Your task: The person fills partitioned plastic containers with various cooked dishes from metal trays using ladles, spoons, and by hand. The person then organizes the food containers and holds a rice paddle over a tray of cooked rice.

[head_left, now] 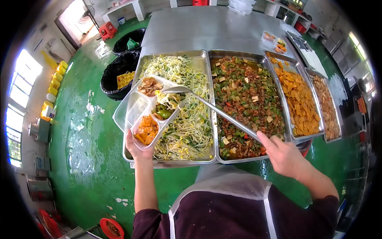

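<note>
The right hand (pixel 283 156) is gripping the long steel serving spoon (pixel 215 108), its bowl tipping bean sprouts into the clear plastic compartment meal box (pixel 145 113), which the left hand (pixel 135 150) is clasping from below over the steel tray of bean sprouts (pixel 187 131). Best keeping the box level and low, so strands are falling inside one compartment, not across the dividers.

A clear plastic meal box (pixel 145 109) with several compartments is held tilted above the tray of bean sprouts (pixel 187 119); orange, green and brown portions are seen inside. A long metal ladle (pixel 211 105) is rested with its bowl over the box's upper compartment.
</note>
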Demonstrator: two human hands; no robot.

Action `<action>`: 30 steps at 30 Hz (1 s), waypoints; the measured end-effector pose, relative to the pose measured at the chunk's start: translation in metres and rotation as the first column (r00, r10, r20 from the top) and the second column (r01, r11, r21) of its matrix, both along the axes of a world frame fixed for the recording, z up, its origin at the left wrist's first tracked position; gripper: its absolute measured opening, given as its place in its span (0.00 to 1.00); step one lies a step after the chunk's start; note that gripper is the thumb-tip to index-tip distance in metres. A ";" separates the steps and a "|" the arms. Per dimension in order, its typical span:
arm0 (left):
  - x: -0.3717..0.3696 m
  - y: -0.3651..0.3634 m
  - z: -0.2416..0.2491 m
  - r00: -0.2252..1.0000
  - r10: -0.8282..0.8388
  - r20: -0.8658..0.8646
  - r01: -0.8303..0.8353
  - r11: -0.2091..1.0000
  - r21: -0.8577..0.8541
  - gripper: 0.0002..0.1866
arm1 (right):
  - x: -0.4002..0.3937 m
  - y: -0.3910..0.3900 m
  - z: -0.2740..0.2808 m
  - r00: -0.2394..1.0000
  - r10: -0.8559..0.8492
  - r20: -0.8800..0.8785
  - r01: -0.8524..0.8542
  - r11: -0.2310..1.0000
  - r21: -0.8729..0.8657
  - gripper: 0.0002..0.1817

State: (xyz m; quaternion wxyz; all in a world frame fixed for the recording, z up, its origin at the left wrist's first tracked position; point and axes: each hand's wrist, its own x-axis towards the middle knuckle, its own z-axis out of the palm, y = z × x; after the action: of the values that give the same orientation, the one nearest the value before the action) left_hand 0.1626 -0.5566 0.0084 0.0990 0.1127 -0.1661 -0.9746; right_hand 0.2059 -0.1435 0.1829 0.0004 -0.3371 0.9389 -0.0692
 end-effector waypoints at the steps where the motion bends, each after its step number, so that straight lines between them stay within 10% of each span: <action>1: -0.002 -0.001 0.001 1.000 0.005 0.013 -0.005 1.000 0.007 0.35 | 0.002 -0.004 -0.001 0.999 -0.002 0.048 0.004 0.999 -0.036 0.33; 7: -0.003 0.000 0.011 0.995 0.021 0.097 -0.023 1.000 0.021 0.35 | -0.006 -0.016 -0.018 0.942 -0.011 0.335 0.177 0.866 -0.468 0.32; 13: -0.006 -0.003 0.017 0.998 -0.006 0.059 0.005 1.000 0.023 0.34 | -0.011 -0.011 -0.027 0.262 0.127 0.957 0.784 0.550 -0.287 0.30; 21: -0.014 -0.012 0.046 0.994 0.073 0.085 -0.054 0.977 -0.207 0.32 | -0.007 -0.002 -0.045 -0.099 0.491 0.866 0.916 0.386 -0.114 0.30; 30: -0.019 -0.021 0.037 0.997 0.064 0.039 -0.053 0.969 -0.242 0.34 | -0.003 0.017 -0.007 -0.102 0.535 0.839 0.937 0.334 -0.099 0.32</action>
State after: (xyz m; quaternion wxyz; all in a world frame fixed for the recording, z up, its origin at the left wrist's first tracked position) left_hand 0.1433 -0.5777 0.0454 0.1368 0.1274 -0.2820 -0.9410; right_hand 0.2024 -0.1262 0.1762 0.4659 0.1342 0.4364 -0.7580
